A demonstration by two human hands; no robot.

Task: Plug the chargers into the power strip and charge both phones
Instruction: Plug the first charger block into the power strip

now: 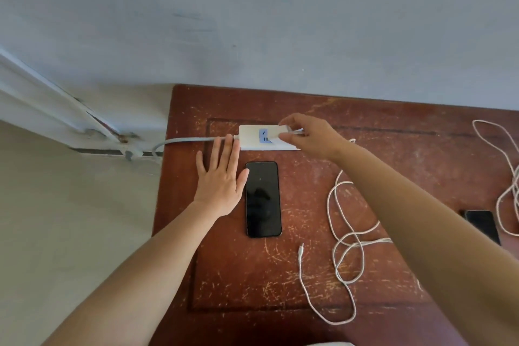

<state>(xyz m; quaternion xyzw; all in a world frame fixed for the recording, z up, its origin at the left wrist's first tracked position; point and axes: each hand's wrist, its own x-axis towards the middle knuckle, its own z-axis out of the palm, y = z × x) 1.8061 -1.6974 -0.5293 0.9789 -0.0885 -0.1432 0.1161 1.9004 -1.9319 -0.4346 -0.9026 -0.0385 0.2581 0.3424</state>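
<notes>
A white power strip (250, 137) with a blue socket lies at the far side of the brown table (252, 275). My right hand (309, 135) pinches a white charger plug over the strip, beside the blue socket. Its white cable (341, 233) trails in loops toward me and ends in a loose connector (301, 248). My left hand (222, 177) lies flat with fingers spread, fingertips at the strip's left end. A black phone (263, 199) lies face up just right of that hand. A second black phone (481, 226) sits at the right, partly behind my right forearm.
A second white cable (502, 177) lies coiled at the far right edge of the table. The strip's grey cord (182, 141) runs off the table's left edge toward the floor. A pale wall stands right behind the table.
</notes>
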